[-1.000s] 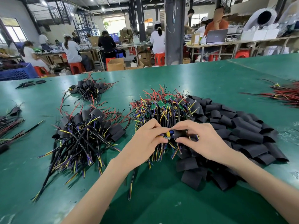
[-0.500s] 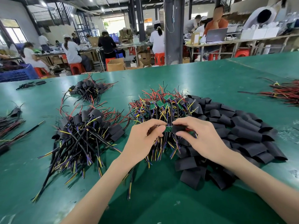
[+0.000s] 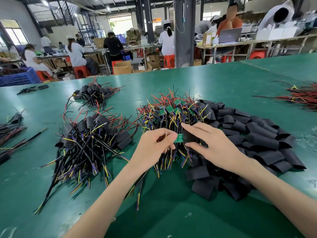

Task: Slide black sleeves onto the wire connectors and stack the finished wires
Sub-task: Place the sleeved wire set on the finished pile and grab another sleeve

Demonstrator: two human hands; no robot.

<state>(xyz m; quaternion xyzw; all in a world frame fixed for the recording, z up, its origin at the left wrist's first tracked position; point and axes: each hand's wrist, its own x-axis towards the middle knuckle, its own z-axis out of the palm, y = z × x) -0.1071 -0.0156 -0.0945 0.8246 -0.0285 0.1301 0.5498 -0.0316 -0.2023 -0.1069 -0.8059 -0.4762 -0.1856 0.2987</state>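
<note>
black flat soft sleeve [image 3: 189,136]: held just in front of the central heap of unsleeved multicoloured wires [image 3: 171,115], its open end meeting the small green circuit-board connector [image 3: 178,138]; only the connector's left part shows outside the sleeve. right hand [image 3: 216,148]: forefinger stretched over the sleeve, thumb under it, the two pinching it; the other fingers lie nearly straight. left hand [image 3: 154,148]: fingers curled, thumb and forefinger gripping the connector's left edge; its leads hang down toward the heap. both hands are above the near edge of the heap. right of the heap and touching it, a broad pile of loose black sleeves [image 3: 257,134]. left of the heap, just beside it, a stack of finished wires [image 3: 92,136], sleeves on, stripped ends pointing toward the viewer. behind and left of the heap, a smaller bundle of sleeved wires [image 3: 96,95]. well to the right of the heap, a bundle of red wires [image 3: 301,98]. all lie on a green table mat [image 3: 171,212]. beyond the heap, blurred, workers [image 3: 75,52] sit at benches on red stools [image 3: 169,60].
</note>
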